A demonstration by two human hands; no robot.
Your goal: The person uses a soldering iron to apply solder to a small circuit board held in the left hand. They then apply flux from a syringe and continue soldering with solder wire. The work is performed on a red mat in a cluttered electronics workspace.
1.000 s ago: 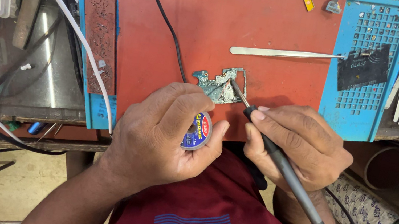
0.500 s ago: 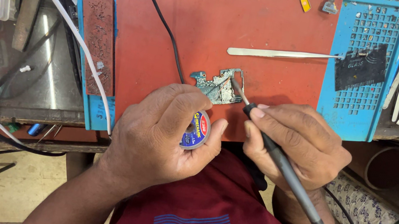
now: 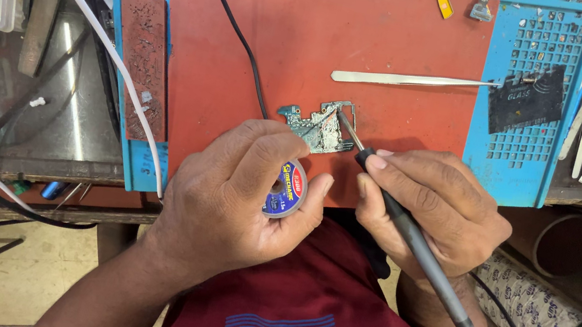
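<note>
Barely shifted since a second ago: soldering iron (image 3: 406, 230) tip resting as before on the small circuit board (image 3: 322, 125) on the red mat (image 3: 405, 48). Right hand (image 3: 433, 207) clenched round the iron; left hand (image 3: 238, 194) pinching a desoldering-wick spool (image 3: 285, 189). Beyond: tweezers (image 3: 407, 80), black cable (image 3: 239, 29) passing close by the board.

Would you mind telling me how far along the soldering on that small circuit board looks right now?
Set up already: the circuit board lies on the red mat, with tweezers laid aside. In hand: the right hand holds the soldering iron, its tip on the board's edge, while the left hand holds a small spool beside the board. How many joints remain cannot be told; the board is too small to read.
</note>
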